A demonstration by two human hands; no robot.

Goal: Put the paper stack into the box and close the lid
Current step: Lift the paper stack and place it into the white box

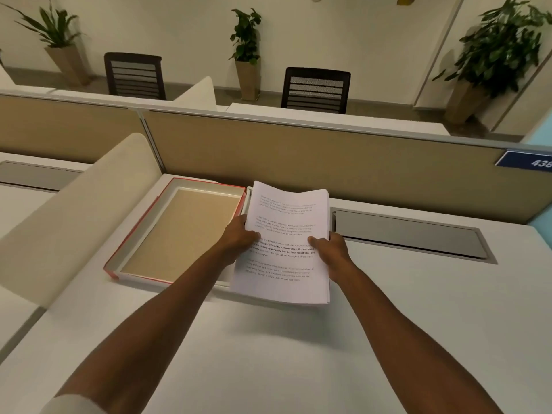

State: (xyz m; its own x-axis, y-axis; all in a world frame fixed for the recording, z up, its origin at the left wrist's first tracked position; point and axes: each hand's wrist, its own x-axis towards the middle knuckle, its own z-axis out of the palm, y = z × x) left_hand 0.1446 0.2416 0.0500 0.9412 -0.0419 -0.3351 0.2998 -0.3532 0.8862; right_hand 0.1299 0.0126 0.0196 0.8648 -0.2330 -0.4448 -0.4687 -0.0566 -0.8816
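You have the stack (285,240) in both hands, raised off the table (298,354) and tilted up at its far end. It hangs just right of the open tray with the red rim (179,231), over what looks like a second tray whose white edge shows under its left side. Which of the two is box and which is lid you cannot tell from here.

Your left hand (239,237) is clamped on the stack's left edge, thumb on top; your right hand (330,249) is clamped on the right edge the same way, fingers hidden underneath.

Expect the stack to be moderately heavy and floppy: loose sheets, not bound as far as can be seen, so they will likely fan, slide on each other or sag at the unsupported ends. The far end already shows the sheets spreading a little. Keeping the grip at mid-length on both long edges, with fingers flat below, should hold it square. Squeeze too hard and the paper bows.

The tray's raised walls are the main obstacle; the stack probably must come down level, or its corners will catch the rim. Behind stands the partition (298,150), close to the trays' far edges. To the right lies a grey cable hatch (409,231), well clear. The curved side divider (74,219) at left crowds the red rim.
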